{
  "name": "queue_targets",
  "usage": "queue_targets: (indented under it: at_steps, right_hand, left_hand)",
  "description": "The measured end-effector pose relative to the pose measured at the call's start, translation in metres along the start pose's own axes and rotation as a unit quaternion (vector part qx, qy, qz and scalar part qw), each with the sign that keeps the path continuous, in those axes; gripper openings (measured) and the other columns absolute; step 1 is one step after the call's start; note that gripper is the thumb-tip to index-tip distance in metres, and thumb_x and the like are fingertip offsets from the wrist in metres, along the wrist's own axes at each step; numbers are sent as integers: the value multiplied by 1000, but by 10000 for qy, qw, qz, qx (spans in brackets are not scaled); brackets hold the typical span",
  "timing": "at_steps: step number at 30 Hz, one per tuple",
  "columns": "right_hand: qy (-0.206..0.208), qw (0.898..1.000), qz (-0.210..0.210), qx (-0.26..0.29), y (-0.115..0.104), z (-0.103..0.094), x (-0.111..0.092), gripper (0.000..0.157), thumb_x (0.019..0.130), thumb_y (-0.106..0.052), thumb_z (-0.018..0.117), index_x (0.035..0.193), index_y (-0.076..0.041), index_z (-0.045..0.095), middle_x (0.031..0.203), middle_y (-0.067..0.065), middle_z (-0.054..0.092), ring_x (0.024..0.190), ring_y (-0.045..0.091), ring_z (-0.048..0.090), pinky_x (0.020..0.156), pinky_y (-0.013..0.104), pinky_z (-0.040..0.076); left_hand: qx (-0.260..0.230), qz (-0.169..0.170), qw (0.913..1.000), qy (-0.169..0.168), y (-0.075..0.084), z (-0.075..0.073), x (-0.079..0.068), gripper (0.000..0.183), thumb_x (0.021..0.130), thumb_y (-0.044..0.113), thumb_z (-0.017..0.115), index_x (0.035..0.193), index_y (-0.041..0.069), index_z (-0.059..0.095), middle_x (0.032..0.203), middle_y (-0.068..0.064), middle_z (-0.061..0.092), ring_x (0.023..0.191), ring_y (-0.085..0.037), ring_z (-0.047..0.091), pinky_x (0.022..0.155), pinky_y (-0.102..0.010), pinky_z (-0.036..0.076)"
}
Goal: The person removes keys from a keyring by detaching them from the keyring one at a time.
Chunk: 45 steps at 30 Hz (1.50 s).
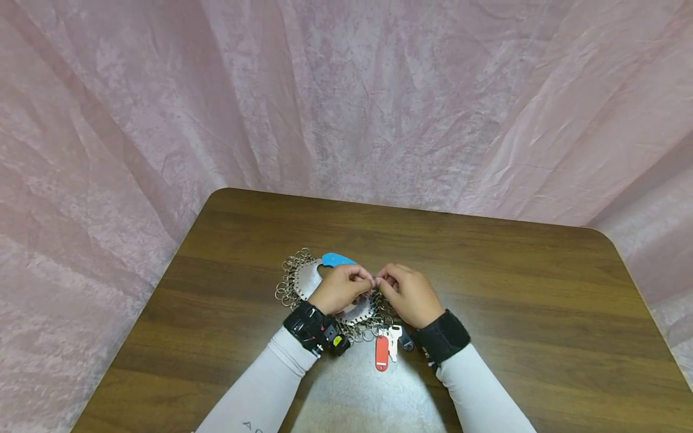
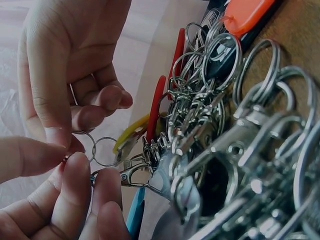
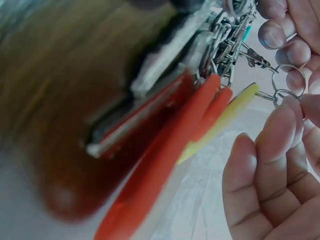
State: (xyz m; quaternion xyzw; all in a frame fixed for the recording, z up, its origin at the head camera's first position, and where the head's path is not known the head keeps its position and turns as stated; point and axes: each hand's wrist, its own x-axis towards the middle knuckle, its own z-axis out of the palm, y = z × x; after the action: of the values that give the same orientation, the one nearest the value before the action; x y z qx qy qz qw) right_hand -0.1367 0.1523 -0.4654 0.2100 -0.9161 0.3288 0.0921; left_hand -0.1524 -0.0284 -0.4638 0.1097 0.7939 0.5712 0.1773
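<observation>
Wood tbl (image 1: 541, 288), pink drapes (image 1: 379, 108) bkgd; L hand (image 1: 342, 287) & R hand (image 1: 412, 296) fingers pinch split rings (image 3: 288, 64); L sleeve (image 1: 260, 385) reads "A" + cut-off ltr.

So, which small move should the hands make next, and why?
Perhaps the right hand should turn the pinched ring slightly, the left hand holding firm: both hands meet at this ring, it overlaps a second ring beside the yellow tag, and their grip partly hides it, so full threading cannot be confirmed.
</observation>
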Motion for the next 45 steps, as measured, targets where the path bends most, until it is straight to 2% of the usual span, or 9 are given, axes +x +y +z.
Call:
queue_targets:
  at_steps: [6, 16, 22, 35, 45]
  right_hand:
    - [-89, 9997, -193, 80, 0, -3, -1, 5, 92, -20, 61, 88, -19, 64, 73, -11, 50, 59, 5, 45, 53, 25, 41]
    - [-209, 9992, -323, 126, -2, -7, -1, 3, 91, -19, 61, 89, -18, 64, 70, -12, 49, 57, 4, 44, 50, 25, 40]
    - [-177, 9994, -248, 168, -2, -8, 1, 4, 91, -18, 61, 88, -20, 63, 69, -11, 48, 56, 5, 44, 50, 25, 40]
    - [-65, 9999, 133, 69, -1, -7, 2, 5, 91, -18, 61, 88, -16, 64, 67, -11, 52, 55, 5, 46, 53, 27, 41]
    - [-214, 9991, 356, -3, -1, -7, 1, 3, 91, -16, 61, 90, -16, 64, 67, -10, 52, 55, 7, 46, 53, 28, 41]
  left_hand:
    - [-51, -23, 10000, -17, -2, 1, 1, 8, 90, 10, 62, 90, 3, 66, 81, -12, 66, 72, -29, 62, 61, -33, 51]
    - [-199, 47, 9998, -59, -4, 0, 2, 8, 90, 8, 60, 88, 4, 67, 80, -11, 66, 72, -25, 61, 63, -34, 53]
    - [-121, 20, 9999, -57, 1, -1, 2, 6, 89, 9, 63, 86, 5, 66, 81, -14, 66, 72, -31, 61, 66, -40, 53]
    - [-97, 111, 9998, -150, 4, -1, -1, 7, 88, 6, 61, 89, 2, 66, 84, -16, 66, 78, -33, 62, 69, -45, 52]
    - [-270, 56, 9994, -200, 4, -1, -2, 6, 88, 5, 61, 89, 2, 66, 85, -17, 65, 80, -35, 61, 71, -48, 52]
